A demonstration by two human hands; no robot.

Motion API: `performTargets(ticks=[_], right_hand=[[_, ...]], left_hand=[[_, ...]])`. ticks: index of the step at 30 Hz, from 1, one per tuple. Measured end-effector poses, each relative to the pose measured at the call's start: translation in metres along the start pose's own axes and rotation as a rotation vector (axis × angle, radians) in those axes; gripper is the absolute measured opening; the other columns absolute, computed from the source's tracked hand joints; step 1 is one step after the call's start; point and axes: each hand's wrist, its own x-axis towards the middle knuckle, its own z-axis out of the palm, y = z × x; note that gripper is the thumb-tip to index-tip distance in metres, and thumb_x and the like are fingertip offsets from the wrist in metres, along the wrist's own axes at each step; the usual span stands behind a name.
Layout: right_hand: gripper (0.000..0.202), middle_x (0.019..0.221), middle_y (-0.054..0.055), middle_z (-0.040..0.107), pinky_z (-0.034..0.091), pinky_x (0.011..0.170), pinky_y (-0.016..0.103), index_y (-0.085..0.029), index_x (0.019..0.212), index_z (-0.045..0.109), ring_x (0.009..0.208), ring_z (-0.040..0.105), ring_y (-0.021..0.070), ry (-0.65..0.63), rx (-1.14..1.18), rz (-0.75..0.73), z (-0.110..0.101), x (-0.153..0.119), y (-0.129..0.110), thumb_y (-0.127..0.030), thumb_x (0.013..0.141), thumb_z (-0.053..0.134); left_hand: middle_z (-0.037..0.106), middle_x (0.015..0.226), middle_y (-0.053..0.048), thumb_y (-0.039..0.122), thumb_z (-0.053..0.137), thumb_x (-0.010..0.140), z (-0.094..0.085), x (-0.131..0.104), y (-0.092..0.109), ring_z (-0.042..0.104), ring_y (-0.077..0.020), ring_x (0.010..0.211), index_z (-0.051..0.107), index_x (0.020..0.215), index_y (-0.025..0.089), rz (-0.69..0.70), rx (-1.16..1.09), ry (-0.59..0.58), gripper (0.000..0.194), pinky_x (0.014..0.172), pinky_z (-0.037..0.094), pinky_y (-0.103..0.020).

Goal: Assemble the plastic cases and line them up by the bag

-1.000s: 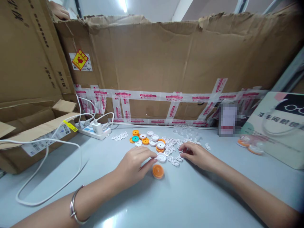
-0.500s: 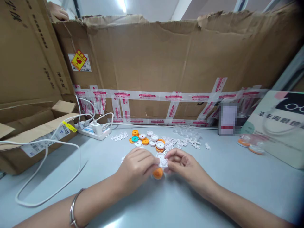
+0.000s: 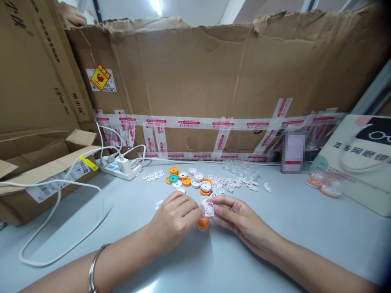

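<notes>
Between the fingertips of both hands is a small white openwork plastic piece [image 3: 209,210]. My left hand [image 3: 175,215] pinches its left side, the thumb hidden behind the fingers. On the other side my right hand [image 3: 236,215] grips it between thumb and fingers. Just below the piece, an orange round part [image 3: 202,223] rests on the table. A white round cap [image 3: 205,200] shows partly behind the held piece. Farther back, several white and orange caps [image 3: 186,182] and one teal cap [image 3: 173,178] lie grouped, beside a heap of white openwork pieces [image 3: 218,185].
A power strip [image 3: 120,167] with white cables stands at left by an open cardboard box [image 3: 45,179]. Clear plastic parts [image 3: 241,167] lie at the back. Orange-and-white pieces [image 3: 324,188] sit near a printed box [image 3: 360,162]. Another person's hand [image 3: 72,14] rests on the cardboard wall [image 3: 195,77].
The white piece has turned slightly between my fingers and its openwork face shows more clearly. My right hand's fingers have straightened along it; my left hand has shifted little.
</notes>
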Motion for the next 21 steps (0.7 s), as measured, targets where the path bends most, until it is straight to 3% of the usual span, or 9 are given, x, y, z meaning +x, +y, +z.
performTargets(ticks=[6,13,16,21], right_hand=[[0.031,0.086,0.002,0.069,0.051,0.082,0.028,-0.02,0.096,0.066,0.081,0.066,0.0135,-0.042,-0.012,0.012,-0.0044,0.0009,0.002,-0.03,0.067,0.073],[0.041,0.087,0.007,0.071,0.048,0.086,0.034,-0.017,0.095,0.067,0.086,0.066,0.0185,-0.043,-0.098,0.005,-0.0022,0.0003,0.0014,-0.034,0.06,0.078],[0.035,0.081,0.005,0.072,0.051,0.081,0.032,-0.017,0.088,0.067,0.08,0.067,0.018,-0.018,-0.171,-0.04,-0.0002,-0.0003,0.0015,-0.035,0.06,0.077],[0.027,0.065,0.001,0.069,0.052,0.062,0.027,-0.016,0.07,0.062,0.059,0.064,0.0133,0.017,-0.261,-0.1,0.0013,0.0004,0.0042,-0.036,0.059,0.077]], left_hand=[[0.062,0.068,-0.001,0.012,0.044,0.089,0.0009,-0.0012,-0.0016,0.055,-0.0112,0.064,0.06,0.08,0.014,-0.046,-0.056,-0.01,0.018,0.067,0.041,-0.026],[0.066,0.068,-0.003,0.015,0.05,0.087,0.0067,-0.0031,-0.0069,0.06,-0.0127,0.064,0.065,0.08,0.015,-0.148,-0.253,0.042,0.017,0.066,0.044,-0.026],[0.068,0.068,-0.003,0.017,0.056,0.082,0.0053,0.0002,-0.0044,0.061,-0.0126,0.062,0.068,0.078,0.016,-0.337,-0.497,-0.017,0.013,0.063,0.045,-0.024],[0.069,0.067,0.0,0.018,0.064,0.074,0.0026,0.0064,0.0022,0.062,-0.0122,0.065,0.071,0.07,0.016,-0.74,-0.949,-0.224,0.008,0.063,0.046,-0.02]])
